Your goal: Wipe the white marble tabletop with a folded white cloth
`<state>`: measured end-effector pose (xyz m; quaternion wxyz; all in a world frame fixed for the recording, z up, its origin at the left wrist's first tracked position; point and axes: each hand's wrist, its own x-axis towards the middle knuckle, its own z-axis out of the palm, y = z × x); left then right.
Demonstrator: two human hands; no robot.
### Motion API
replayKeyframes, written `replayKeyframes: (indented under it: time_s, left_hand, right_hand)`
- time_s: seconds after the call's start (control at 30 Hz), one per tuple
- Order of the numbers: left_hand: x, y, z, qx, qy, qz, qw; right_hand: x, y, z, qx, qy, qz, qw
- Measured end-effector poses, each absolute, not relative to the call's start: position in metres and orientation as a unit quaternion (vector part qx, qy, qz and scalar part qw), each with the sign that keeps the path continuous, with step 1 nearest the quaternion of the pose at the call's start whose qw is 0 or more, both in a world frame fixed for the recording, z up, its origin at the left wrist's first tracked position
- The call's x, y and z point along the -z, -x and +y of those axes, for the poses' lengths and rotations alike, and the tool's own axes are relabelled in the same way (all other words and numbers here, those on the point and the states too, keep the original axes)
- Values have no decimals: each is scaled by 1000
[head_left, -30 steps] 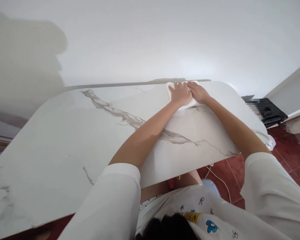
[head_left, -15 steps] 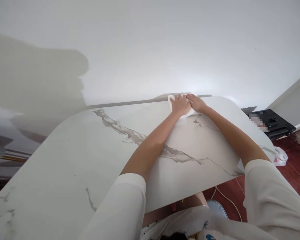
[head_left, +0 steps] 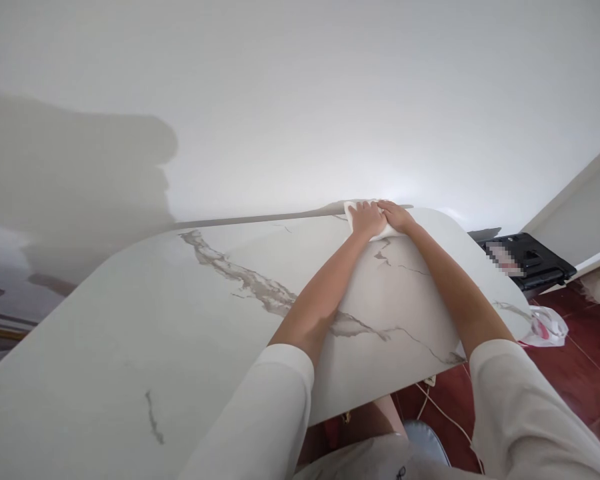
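Observation:
My left hand [head_left: 368, 219] presses down on a folded white cloth [head_left: 391, 231] at the far edge of a white marble-patterned table [head_left: 220, 340], its fingers bent over the cloth. Right beside it, my right hand [head_left: 397, 218] bears on the cloth's right part, and its fingertips meet the left hand. Both arms reach forward across the tabletop. Most of the cloth is hidden under the hands; its left corner and lower edge show.
A pale wall [head_left: 300, 100] stands directly behind the table. To the right are a black case [head_left: 535, 260] and a clear plastic bag [head_left: 550, 327] at the table's edge. A pale cable [head_left: 450, 417] runs over the red tiled floor [head_left: 590, 360], near a grey rounded seat [head_left: 425, 443].
The camera view has tilted and shifted, so table and case sit lower and further left in the picture. Both hands and the cloth have slid slightly right along the table's far edge.

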<state>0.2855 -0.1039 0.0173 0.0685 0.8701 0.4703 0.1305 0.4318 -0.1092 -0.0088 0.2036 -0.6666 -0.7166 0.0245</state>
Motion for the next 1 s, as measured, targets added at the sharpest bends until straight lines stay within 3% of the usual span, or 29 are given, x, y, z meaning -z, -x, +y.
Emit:
replayKeyframes:
  time_s: [0.67,1.0]
  left_hand:
    - [-15,-260,-169,-140,-874,460,75]
    - [-16,-243,-223,-151,-871,462,70]
  right_hand:
    - [7,-409,-176,-34,677,-719,153]
    - [14,-402,-224,-22,643,-745,180]
